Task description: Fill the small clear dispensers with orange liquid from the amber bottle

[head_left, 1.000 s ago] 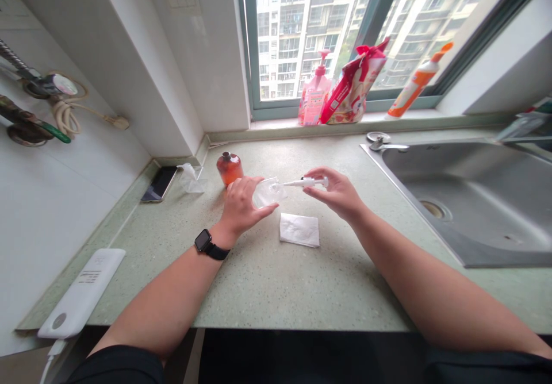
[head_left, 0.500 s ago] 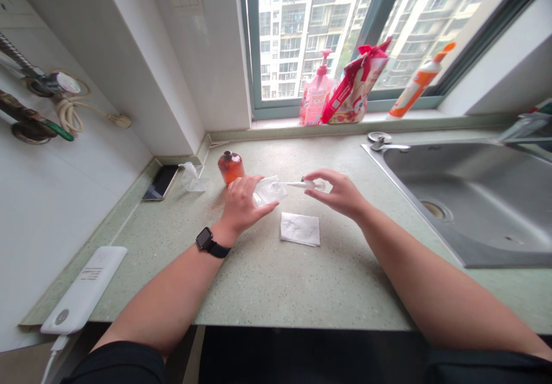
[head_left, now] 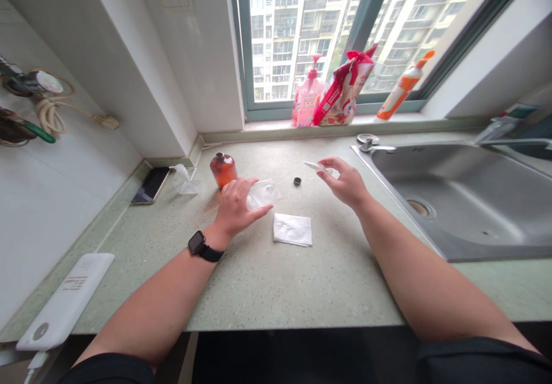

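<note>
One broad strip of countertop (head_left: pixel 302 292) gives me room from its front edge to the folded tissue (head_left: pixel 292 230); the sink rim (head_left: pixel 403 200) bounds my right side. Past the tissue, my left hand (head_left: pixel 236 207) grips a tilted clear bottle (head_left: pixel 263 194). My right hand (head_left: pixel 346 183) pinches a white pump (head_left: pixel 312 166), apart from that bottle. A black cap (head_left: pixel 297 181) lies between the hands, an amber bottle (head_left: pixel 223 169) just beyond the left.

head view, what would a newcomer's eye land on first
Probably the amber bottle, upright on the counter just beyond the left hand, which holds a clear bottle. Behind, the red bag stands out on the windowsill, between pink and orange bottles.
</note>
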`<action>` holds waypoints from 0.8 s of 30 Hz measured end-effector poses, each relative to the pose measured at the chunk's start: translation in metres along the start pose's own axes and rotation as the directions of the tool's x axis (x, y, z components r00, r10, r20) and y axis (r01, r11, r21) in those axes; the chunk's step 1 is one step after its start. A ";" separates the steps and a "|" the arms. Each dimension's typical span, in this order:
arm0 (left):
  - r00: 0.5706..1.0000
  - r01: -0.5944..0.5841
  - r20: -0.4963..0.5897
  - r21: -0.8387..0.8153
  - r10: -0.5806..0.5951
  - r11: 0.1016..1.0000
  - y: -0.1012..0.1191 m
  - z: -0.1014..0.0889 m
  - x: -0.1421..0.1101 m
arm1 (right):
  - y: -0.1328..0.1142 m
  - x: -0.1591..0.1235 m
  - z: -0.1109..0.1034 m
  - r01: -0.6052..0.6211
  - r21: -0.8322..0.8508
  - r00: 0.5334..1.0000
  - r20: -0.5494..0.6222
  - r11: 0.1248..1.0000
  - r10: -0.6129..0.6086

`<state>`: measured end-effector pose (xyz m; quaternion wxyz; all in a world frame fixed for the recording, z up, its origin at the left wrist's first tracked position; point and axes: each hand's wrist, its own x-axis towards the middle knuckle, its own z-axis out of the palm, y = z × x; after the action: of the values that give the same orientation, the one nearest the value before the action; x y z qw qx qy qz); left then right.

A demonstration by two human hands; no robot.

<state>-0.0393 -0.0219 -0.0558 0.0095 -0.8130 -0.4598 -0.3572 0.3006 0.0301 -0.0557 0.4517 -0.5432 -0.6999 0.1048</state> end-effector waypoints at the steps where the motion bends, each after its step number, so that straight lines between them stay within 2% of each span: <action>1: 1.000 -0.001 0.004 -0.002 0.001 1.000 0.000 0.000 0.000 | 0.006 0.002 -0.002 -0.001 -0.032 1.000 0.011 0.999 0.001; 6: 1.000 -0.023 -0.003 -0.002 0.023 1.000 -0.001 0.000 0.000 | 0.031 0.006 -0.006 0.004 -0.191 0.991 0.133 0.982 0.022; 11: 0.999 -0.047 -0.017 0.002 0.047 0.999 -0.001 0.000 0.000 | 0.044 0.004 -0.002 0.034 -0.326 0.963 0.262 0.945 0.056; 24: 0.998 -0.056 -0.005 0.003 0.056 0.998 0.000 0.000 0.001 | 0.050 -0.001 0.006 0.024 -0.389 0.947 0.304 0.921 0.104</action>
<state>-0.0389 -0.0213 -0.0556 0.0217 -0.8245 -0.4375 -0.3581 0.3293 0.0514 -0.0917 0.2138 -0.6120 -0.7591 0.0600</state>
